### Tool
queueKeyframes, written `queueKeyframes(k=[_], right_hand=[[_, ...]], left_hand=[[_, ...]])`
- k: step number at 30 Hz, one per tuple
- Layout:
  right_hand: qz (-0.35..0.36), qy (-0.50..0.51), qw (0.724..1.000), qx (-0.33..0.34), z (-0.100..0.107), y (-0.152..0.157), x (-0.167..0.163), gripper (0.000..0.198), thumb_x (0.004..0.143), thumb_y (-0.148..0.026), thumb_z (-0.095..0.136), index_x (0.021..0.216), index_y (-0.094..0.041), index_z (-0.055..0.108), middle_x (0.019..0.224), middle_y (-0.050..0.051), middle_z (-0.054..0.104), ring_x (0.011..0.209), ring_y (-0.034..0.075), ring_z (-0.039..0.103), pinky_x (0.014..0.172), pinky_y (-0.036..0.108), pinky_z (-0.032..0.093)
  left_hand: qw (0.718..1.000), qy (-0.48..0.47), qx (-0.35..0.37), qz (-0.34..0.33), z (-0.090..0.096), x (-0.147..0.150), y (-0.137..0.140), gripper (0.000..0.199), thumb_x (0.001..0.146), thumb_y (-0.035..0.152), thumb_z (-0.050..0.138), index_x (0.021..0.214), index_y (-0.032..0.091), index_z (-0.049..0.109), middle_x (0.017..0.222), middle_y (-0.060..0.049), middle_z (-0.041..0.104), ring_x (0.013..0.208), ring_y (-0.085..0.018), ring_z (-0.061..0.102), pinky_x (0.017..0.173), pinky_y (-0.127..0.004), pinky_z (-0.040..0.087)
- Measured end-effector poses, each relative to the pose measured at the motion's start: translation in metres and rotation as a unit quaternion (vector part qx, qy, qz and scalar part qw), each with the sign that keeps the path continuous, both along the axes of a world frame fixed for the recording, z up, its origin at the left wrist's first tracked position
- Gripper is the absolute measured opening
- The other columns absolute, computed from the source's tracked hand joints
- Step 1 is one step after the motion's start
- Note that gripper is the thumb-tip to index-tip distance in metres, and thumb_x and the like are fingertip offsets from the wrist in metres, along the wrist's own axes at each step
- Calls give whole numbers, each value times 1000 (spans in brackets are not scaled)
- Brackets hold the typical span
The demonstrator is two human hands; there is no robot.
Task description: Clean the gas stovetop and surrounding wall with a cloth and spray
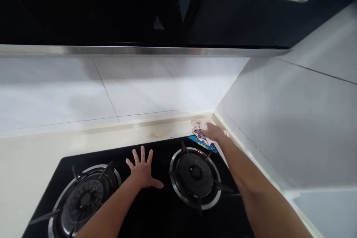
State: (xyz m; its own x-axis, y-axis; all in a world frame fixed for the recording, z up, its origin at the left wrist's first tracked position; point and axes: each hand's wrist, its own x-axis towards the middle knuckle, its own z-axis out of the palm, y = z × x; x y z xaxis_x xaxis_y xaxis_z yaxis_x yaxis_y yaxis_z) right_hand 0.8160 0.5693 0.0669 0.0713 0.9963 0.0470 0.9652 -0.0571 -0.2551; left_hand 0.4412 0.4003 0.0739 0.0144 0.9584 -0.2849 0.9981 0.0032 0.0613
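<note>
My left hand [142, 174] lies flat with fingers spread on the black glass gas stove [150, 212], between the two burners. At the back right corner, my right hand [213, 132] presses a pale pink cloth [201, 123] with a dark printed figure against the cream countertop. Its fingers are partly hidden by the cloth. A blue sticker [205, 144] with yellow dots shows at the stove's corner just below the cloth. The right burner [195, 173] sits close below that hand, and the left burner [83, 200] is beside my left forearm.
A black range hood [125, 11] with a steel edge hangs low over the stove. White tiled walls [167, 85] meet at the right corner. A brownish stain [159, 134] marks the countertop [92, 142] behind the stove. Pan supports stick up around both burners.
</note>
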Motion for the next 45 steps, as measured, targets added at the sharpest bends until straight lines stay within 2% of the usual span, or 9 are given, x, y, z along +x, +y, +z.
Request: queueKeyframes(k=[7, 11, 16, 24, 29, 34, 39, 42, 45], right_hand=[[-96, -52, 994, -30, -26, -118, 24, 48, 100, -49, 39, 134, -17, 51, 122, 18, 61, 111, 30, 59, 91, 40, 44], [-127, -62, 990, -18, -38, -163, 20, 45, 102, -47, 36, 133, -19, 50, 121, 15, 60, 111, 28, 58, 91, 39, 44], [-161, -66, 985, 16, -40, -176, 11, 44, 102, -48, 34, 130, -20, 52, 122, 15, 57, 111, 30, 55, 88, 42, 46], [-148, 0, 989, 6, -24, -171, 9, 46, 100, -48, 38, 141, -27, 43, 136, 12, 48, 120, 31, 47, 95, 45, 43], [-110, 12, 994, -3, -31, -180, 20, 52, 98, -50, 42, 145, -26, 41, 133, 14, 48, 120, 31, 47, 96, 42, 42], [-65, 25, 998, 11, -43, -219, 32, 56, 98, -44, 46, 148, -21, 36, 135, 16, 46, 121, 33, 44, 102, 44, 37], [-37, 37, 998, 40, -53, -275, 45, 60, 98, -47, 44, 151, -23, 29, 142, 17, 40, 127, 37, 40, 101, 48, 38], [-15, 56, 997, 48, -55, -304, 52, 62, 96, -46, 46, 151, -21, 31, 142, 19, 39, 127, 39, 41, 100, 49, 40], [-22, 105, 992, 65, -54, -326, 56, 62, 94, -41, 48, 149, -19, 33, 143, 20, 39, 127, 39, 41, 103, 51, 38]], left_hand=[[1000, 1, 5, -6, -4, -3, 2, 147, 41, 71, 78, 157, 25, 2, 161, -17, -22, 140, -57, -23, 101, -82, -5], [1000, -2, 14, -5, -5, -4, 3, 146, 42, 73, 78, 157, 25, 2, 161, -17, -22, 140, -56, -24, 101, -82, -5], [1000, 14, -6, -3, -2, -3, 4, 149, 40, 75, 77, 157, 25, -1, 160, -16, -24, 140, -56, -24, 101, -82, -5], [998, 53, -24, 7, 4, -1, 6, 146, 46, 77, 74, 157, 25, -5, 161, -13, -25, 142, -54, -23, 104, -81, 0], [998, 56, -33, -2, 17, 4, -8, 123, 62, 71, 69, 158, 20, 11, 165, -17, -9, 149, -48, -5, 114, -67, 12], [993, -85, 79, -18, 36, 21, -68, 74, 76, 50, 64, 142, 17, 51, 164, -17, 19, 150, -36, 19, 115, -50, 30], [928, -323, 183, 34, 43, 34, -174, 56, 81, 57, 56, 124, 22, 63, 148, -11, 46, 135, -26, 46, 106, -42, 45], [895, -385, 206, 89, 39, 37, -237, 53, 78, 59, 59, 115, 21, 66, 134, -9, 59, 125, -25, 55, 108, -43, 44], [874, -422, 189, 146, 29, 47, -281, 54, 75, 60, 62, 109, 18, 66, 114, -9, 69, 110, -25, 64, 102, -45, 49]])
